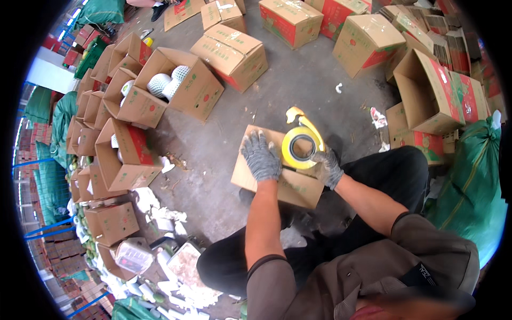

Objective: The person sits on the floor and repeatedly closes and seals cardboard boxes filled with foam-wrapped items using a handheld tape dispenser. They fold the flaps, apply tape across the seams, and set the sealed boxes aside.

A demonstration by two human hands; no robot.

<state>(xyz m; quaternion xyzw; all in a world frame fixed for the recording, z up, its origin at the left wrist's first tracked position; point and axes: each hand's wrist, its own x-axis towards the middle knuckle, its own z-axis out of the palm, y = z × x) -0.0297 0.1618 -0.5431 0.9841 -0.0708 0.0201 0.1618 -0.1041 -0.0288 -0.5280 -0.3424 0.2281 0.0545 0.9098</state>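
Observation:
Between my knees stands a cardboard carton [298, 185] with its top flaps folded down. My left hand [261, 157], in a grey knit glove, lies flat on the carton's top with the fingers spread. My right hand [329, 167], gloved the same way, grips a yellow tape dispenser [319, 136] at its near side. A large roll of yellow packing tape [291, 151] sits in the dispenser, over the carton's right part and near the flap seam. The dispenser's head points away from me. My right palm and part of the seam are hidden.
Open cartons [196, 90] on the left hold fruit in white foam nets [160, 85]. Taped cartons [230, 54] stand ahead. An open empty carton [424, 96] and a green sack [470, 180] are at right. Foam scraps [160, 214] litter the floor. A person's foot [159, 12] shows far off.

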